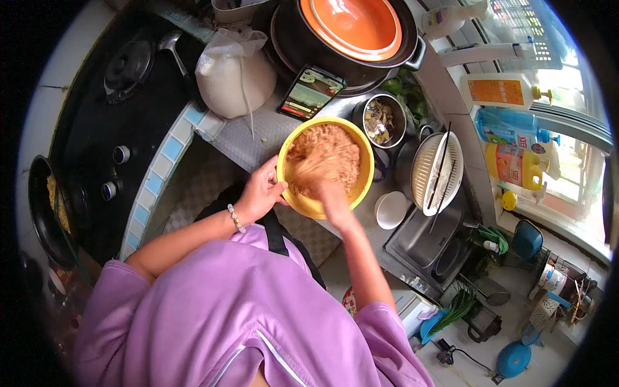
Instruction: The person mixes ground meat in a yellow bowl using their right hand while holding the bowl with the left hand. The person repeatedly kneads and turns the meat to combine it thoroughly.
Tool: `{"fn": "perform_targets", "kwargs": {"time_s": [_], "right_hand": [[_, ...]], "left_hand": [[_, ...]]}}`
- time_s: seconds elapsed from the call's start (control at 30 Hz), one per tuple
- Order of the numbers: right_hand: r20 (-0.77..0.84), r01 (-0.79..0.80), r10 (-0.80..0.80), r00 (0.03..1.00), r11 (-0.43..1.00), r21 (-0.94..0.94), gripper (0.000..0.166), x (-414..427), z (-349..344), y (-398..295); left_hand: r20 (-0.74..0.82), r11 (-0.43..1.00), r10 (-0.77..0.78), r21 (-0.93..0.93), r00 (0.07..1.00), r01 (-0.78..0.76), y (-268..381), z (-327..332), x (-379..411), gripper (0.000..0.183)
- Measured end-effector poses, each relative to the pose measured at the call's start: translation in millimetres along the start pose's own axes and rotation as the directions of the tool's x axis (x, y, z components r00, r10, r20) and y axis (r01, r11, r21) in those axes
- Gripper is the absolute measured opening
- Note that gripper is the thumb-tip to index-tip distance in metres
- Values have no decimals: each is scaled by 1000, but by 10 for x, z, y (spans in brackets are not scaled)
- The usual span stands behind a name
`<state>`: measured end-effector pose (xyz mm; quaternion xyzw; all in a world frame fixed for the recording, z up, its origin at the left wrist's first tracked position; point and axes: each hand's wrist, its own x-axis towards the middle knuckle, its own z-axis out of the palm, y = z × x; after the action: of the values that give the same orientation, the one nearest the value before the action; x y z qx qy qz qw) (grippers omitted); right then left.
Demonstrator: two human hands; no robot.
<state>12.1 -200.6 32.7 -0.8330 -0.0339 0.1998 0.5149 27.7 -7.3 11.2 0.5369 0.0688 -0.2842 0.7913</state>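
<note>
A yellow bowl (366,140) stands at the counter's front edge and holds light-brown minced food (333,150), probably ground meat. My left hand (263,191), with a beaded bracelet at the wrist, grips the bowl's left rim, thumb on the edge. Inside the bowl is my right hand (326,186), blurred by motion, its fingers down in the mince and mostly hidden; whether they close on any of it cannot be told. Just behind the bowl lies a lit phone (312,93). To the right are a metal pot with sliced food in water (385,121) and a small white bowl (391,210).
A tied white bag (234,82) and a large black pot (338,67) stand behind. At right, a white colander (454,179) with chopsticks across it sits by the metal sink (425,237). The black stove (96,130) is at left; bottles (500,92) line the window side.
</note>
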Motion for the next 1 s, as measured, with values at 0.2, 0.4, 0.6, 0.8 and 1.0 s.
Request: {"fn": "perform_targets", "kwargs": {"time_s": [0.2,0.4,0.6,0.8,1.0], "right_hand": [[-108,-193,173,979,958,-212,34,340,-231,-56],[261,-204,316,912,902,-380,39,87,-20,-79],[96,60,-31,995,949,-310,34,130,-413,-318],[163,-24,169,972,761,-649,30,302,-249,411],[218,7,91,972,911,-411,29,-58,-172,-152]], "left_hand": [[29,1000,-26,2,999,26,27,-16,-39,53],[58,999,-26,28,998,24,51,18,-25,53],[16,1000,9,8,1000,-9,48,-56,19,52],[98,998,-59,43,993,55,94,-41,-45,50],[1,1000,-14,18,1000,14,73,-99,-23,47]]}}
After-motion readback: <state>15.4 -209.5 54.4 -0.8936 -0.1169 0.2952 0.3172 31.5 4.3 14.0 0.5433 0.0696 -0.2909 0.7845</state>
